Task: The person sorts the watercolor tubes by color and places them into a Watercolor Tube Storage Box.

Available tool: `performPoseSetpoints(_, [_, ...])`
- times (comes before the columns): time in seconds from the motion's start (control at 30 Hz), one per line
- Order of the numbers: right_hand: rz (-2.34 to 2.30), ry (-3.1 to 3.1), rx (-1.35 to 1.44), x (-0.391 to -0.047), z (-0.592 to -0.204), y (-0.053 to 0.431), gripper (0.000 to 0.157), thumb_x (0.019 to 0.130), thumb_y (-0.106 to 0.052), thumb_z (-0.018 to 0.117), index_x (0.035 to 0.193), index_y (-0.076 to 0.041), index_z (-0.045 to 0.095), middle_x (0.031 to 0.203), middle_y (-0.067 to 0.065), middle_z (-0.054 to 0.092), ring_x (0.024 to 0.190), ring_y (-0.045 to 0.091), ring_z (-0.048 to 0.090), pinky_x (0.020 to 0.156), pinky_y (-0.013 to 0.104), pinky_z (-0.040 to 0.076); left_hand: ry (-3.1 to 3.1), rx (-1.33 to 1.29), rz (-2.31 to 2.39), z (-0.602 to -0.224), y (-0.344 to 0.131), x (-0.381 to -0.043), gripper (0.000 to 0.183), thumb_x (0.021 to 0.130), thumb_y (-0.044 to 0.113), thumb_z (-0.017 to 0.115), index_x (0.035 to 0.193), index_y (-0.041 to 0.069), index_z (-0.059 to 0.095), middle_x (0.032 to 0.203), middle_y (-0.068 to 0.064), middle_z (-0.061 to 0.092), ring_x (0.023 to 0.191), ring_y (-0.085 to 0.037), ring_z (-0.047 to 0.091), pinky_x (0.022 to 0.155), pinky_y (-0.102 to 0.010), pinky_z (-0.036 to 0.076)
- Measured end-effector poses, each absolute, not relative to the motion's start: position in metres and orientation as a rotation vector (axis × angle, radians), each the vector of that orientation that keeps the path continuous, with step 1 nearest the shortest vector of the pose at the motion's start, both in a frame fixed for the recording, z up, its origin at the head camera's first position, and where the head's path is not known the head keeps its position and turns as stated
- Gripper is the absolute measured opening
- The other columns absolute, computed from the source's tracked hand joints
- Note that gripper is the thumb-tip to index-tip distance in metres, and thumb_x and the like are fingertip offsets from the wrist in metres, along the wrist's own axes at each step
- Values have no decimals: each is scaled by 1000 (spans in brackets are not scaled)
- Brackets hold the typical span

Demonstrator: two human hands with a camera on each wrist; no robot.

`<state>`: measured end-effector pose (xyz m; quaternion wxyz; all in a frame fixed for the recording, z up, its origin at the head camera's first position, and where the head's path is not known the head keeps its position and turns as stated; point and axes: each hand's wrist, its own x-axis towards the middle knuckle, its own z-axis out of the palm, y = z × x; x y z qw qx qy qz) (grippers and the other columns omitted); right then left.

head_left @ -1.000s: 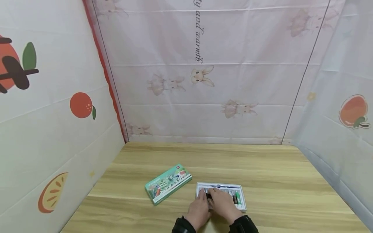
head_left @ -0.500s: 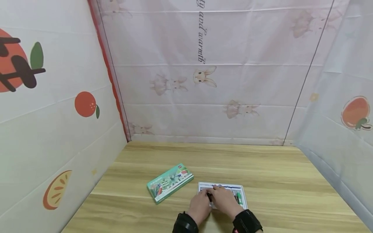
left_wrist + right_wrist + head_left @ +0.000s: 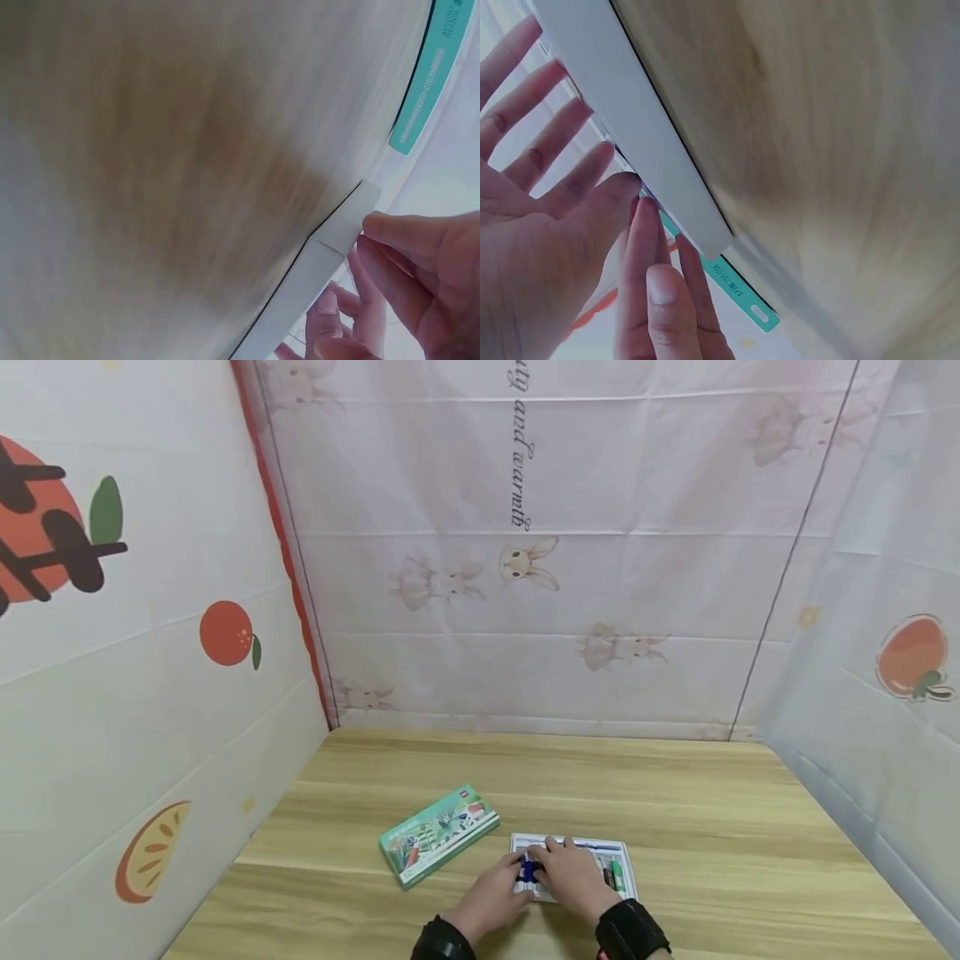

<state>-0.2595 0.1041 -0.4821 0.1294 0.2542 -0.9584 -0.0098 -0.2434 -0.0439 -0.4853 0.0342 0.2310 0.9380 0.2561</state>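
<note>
A shallow white tray point(image 3: 628, 865) lies on the table, holding a slim dark-blue stick point(image 3: 600, 847) along its far side. Blue and white tubes point(image 3: 528, 870) show at its left end, between my two hands. Toward the right end sit a green tube point(image 3: 617, 873) and a dark one point(image 3: 608, 878). My left hand point(image 3: 491, 893) is at the tray's left end, fingertips right at its rim. Over the middle, my right hand point(image 3: 573, 877) reaches in; its fingers point(image 3: 547, 150) are spread and fairly straight, the tips along the tray's edge. Its palm hides part of the contents.
Left of the tray, a flat teal box point(image 3: 438, 837) with printed pictures lies at an angle. The wooden table point(image 3: 712, 827) is walled by printed fabric point(image 3: 675, 568) at the back and both sides. Each wrist wears a black band point(image 3: 632, 930).
My left hand has drawn back a little to the left from the right hand, uncovering blue and white tubes between them. The right hand stays over the tray. The box lies as before.
</note>
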Motion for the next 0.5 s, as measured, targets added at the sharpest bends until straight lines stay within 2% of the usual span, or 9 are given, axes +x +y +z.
performPoseSetpoints(0.13, [-5,-2775,758,-261,-485,105,31,74,-34,57,102,-21,59,83,2,52,72,28,52,45,35,44,2911,769,691,-484,-44,-240,45,77,26,56,110,-4,49,119,-13,40,104,-22,42,83,-30,38])
performPoseSetpoints(0.33, [4,-2740,745,-264,-483,103,23,71,-32,60,90,-18,58,75,1,50,64,25,51,39,31,40,2938,865,536,-479,-38,-233,54,77,30,55,115,-6,44,121,-17,34,110,-23,35,87,-28,34])
performPoseSetpoints(0.5, [-28,-2767,745,-266,-482,101,24,72,-32,59,89,-17,54,77,4,52,66,27,52,40,32,41,2934,822,525,-479,-36,-228,58,77,32,56,117,-6,41,124,-17,29,113,-24,30,89,-29,31])
